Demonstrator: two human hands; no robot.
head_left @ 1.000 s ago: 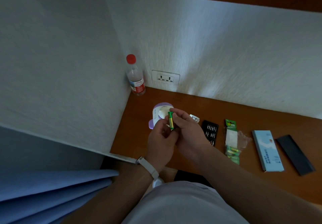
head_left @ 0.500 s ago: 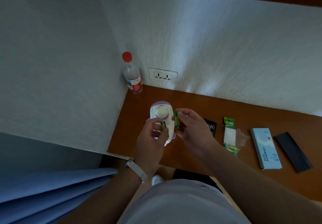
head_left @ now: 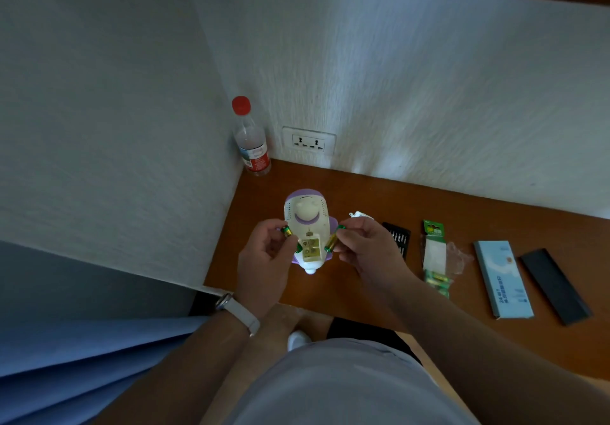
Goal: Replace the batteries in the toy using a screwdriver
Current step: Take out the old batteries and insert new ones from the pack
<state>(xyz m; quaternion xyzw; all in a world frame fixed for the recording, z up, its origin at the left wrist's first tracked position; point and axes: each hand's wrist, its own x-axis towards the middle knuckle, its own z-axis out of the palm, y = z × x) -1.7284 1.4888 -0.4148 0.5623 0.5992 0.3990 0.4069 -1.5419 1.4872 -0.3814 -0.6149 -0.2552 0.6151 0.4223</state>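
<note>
A white and purple toy (head_left: 307, 223) lies underside up on the brown desk (head_left: 389, 200), its battery compartment (head_left: 310, 247) uncovered and facing me. My left hand (head_left: 264, 259) sits at the toy's left side and pinches a green and gold battery (head_left: 287, 231). My right hand (head_left: 363, 253) is at the toy's right side, holding another green and gold battery (head_left: 332, 241) by its upper end, tilted against the toy's edge. A small white piece (head_left: 360, 216) lies just behind my right hand.
A red-capped bottle (head_left: 251, 140) stands in the back left corner beside a wall socket (head_left: 308, 142). Right of my hands lie a black bit holder (head_left: 401, 238), a green battery pack (head_left: 435, 256), a light blue box (head_left: 503, 279) and a black lid (head_left: 554, 286).
My hands have drawn apart to either side of the toy, one battery in each. The toy's uncovered compartment now shows between them.
</note>
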